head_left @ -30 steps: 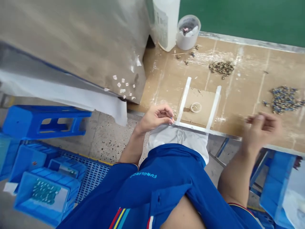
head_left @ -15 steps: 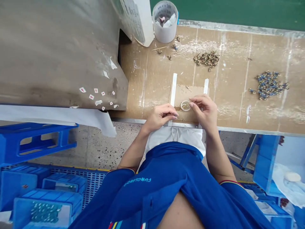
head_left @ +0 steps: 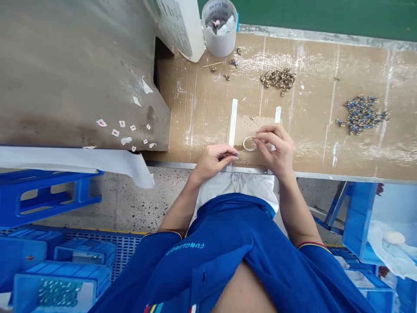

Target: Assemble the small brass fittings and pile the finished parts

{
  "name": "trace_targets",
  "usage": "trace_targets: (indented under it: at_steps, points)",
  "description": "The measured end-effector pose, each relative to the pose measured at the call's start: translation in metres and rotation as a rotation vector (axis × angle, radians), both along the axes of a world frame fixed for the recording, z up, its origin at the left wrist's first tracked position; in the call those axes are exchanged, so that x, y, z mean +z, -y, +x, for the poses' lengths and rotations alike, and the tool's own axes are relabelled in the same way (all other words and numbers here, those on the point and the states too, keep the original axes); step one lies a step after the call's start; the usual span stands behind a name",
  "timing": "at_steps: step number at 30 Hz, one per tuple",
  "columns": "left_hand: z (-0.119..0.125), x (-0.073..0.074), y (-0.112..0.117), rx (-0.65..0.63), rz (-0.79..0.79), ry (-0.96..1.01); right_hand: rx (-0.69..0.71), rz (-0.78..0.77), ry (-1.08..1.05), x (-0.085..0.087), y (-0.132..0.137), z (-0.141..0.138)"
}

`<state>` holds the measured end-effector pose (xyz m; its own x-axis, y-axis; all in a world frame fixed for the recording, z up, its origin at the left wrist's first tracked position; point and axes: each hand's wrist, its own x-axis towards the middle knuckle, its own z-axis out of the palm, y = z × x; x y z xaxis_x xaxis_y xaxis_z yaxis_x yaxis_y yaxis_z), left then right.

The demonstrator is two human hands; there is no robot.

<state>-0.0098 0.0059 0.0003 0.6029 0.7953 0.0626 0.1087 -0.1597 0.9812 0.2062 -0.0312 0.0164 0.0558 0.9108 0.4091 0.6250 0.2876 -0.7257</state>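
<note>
My left hand rests at the table's front edge with fingers curled in a pinch on something too small to name. My right hand is just to its right, thumb and forefinger pinched on a tiny part right beside a small white ring-shaped dish. The dish lies on a square cardboard pad taped down with two white strips. A pile of brass-coloured small parts lies farther back. A pile of blue-and-brass parts lies to the right.
A cardboard-covered bench fronts a green wall. A white bottle and a clear cup stand at the back. A grey machine cover fills the left. Blue bins sit on the floor left, a blue bin right.
My right hand came in from the far right to the dish on the pad. The view swung so the bench sits more central. My left hand stayed at the front edge.
</note>
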Motion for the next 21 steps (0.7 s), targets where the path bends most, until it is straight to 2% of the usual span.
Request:
trace_targets:
  at_steps: [5,9,15,21]
  points:
    - [0.002,0.002,0.0,-0.015,0.088,-0.039,0.011,-0.02,0.042,0.011,0.001,0.005]
    - [0.003,0.003,0.0,-0.015,0.147,-0.05,-0.006,-0.051,-0.056,0.017,0.002,0.0]
    - [0.004,0.002,0.001,-0.011,0.16,-0.071,-0.091,-0.115,-0.318,0.016,0.019,-0.014]
    - [0.003,0.003,0.0,-0.021,0.117,-0.055,-0.086,-0.125,-0.313,0.014,0.027,-0.021]
